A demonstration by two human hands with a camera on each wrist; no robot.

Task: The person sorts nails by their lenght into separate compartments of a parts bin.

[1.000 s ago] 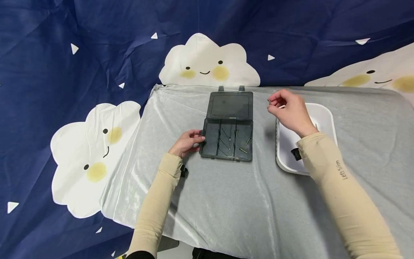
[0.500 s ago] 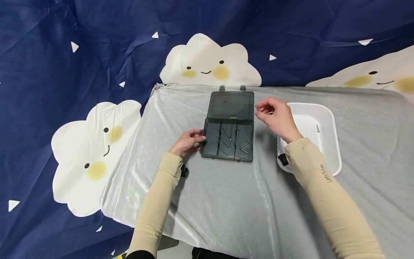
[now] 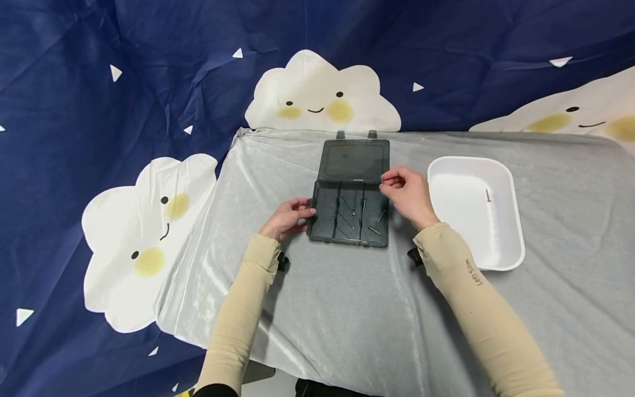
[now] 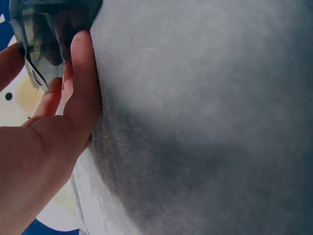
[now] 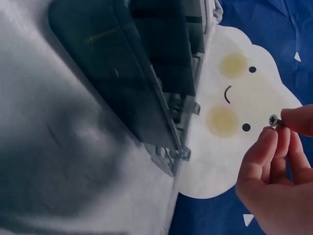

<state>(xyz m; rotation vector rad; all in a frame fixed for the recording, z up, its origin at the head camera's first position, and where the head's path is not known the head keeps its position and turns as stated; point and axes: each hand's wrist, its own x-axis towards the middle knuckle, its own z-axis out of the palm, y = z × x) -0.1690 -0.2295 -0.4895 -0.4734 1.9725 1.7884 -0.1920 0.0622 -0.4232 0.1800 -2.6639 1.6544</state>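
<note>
A dark translucent compartment box (image 3: 324, 212) lies on the cloth with its lid (image 3: 354, 157) folded back. Thumb and fingers of my left hand (image 3: 286, 219) grip its left edge, as the left wrist view shows with the box corner (image 4: 41, 29) in the hand. Long thin screws (image 3: 345, 220) lie in the middle compartment, shorter brass-coloured ones (image 3: 375, 230) in the right one; the left compartment holds none. Over the box's right edge, my right hand (image 3: 409, 197) pinches a screw (image 5: 274, 120) between thumb and fingers, its cross-slotted head showing in the right wrist view.
Right of the box stands a white tray (image 3: 468, 237) with a single screw (image 3: 488, 195) in it. Grey cloth (image 3: 342, 309) covers the table. Behind hangs a dark blue curtain (image 3: 198, 66) printed with clouds.
My right hand has moved left and slightly down, from over the white tray to the box's right edge, carrying the screw. My left hand stays on the box.
</note>
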